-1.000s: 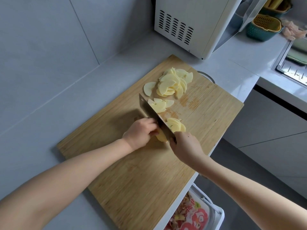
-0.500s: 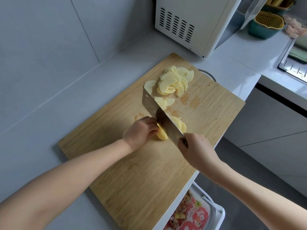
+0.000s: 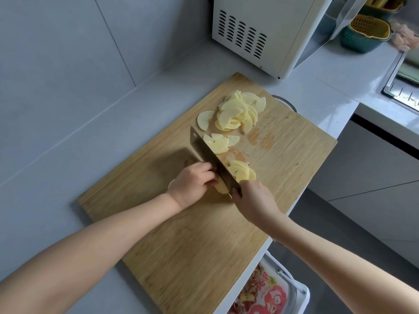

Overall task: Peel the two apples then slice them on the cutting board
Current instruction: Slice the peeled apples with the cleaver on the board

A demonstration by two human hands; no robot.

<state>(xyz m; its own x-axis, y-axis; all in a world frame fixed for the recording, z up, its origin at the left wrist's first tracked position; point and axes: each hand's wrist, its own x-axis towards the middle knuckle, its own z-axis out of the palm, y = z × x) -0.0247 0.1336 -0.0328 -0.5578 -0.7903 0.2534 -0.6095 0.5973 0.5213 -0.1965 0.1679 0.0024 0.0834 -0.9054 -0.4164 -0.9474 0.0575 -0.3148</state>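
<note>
From the head view, a wood board (image 3: 192,257) lies on a grey counter (image 3: 68,166), turned at a slant. Both bare arms reach in from the bottom.

The left hand (image 3: 192,184) is on the board with its fingers curled. It holds down a peeled apple piece (image 3: 221,188). Only a bit of the piece peeks out past the fingers.

The right hand (image 3: 254,200) is closed around the handle of a big knife (image 3: 208,155). The handle is hidden inside the hand. The wide blade stands on its edge, right next to the left fingers. It is down on the apple piece.

On the right side of the blade, touching it, is a small stack of slices (image 3: 241,172). A few more slices (image 3: 221,143) lie by the far end of the blade. A big pile of slices (image 3: 238,112) sits near the far corner of the board, apart from the knife.

A white microwave (image 3: 260,30) stands on the counter behind the board. A green and yellow basket (image 3: 367,32) is to its right. Part of a sink (image 3: 403,91) shows at the right edge. Down below the counter edge is a bin (image 3: 267,293) with scraps in it.
</note>
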